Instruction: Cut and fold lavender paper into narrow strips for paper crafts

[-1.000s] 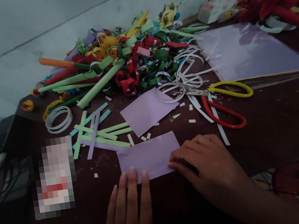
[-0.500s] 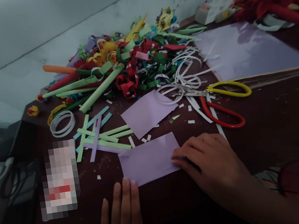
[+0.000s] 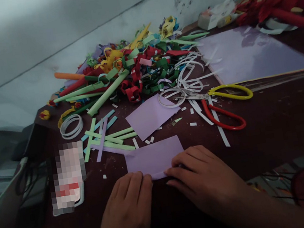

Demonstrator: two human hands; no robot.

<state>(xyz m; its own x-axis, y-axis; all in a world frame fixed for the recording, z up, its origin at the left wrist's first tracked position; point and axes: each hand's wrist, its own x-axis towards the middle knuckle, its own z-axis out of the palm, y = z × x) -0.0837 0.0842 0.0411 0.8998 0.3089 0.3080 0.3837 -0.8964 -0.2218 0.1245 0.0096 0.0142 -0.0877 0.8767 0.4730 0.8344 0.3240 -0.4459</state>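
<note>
Paper, the nearer lilac piece, lies on the table at lower centre of the frame. The left hand bunches its fingers at the near edge, thumb hidden; the right hand sets thumb and forefinger narrowly apart farther right. Whether either pinches cannot be told. The paper looks light, thin, easily creased; its edges seem the best hold.
</note>
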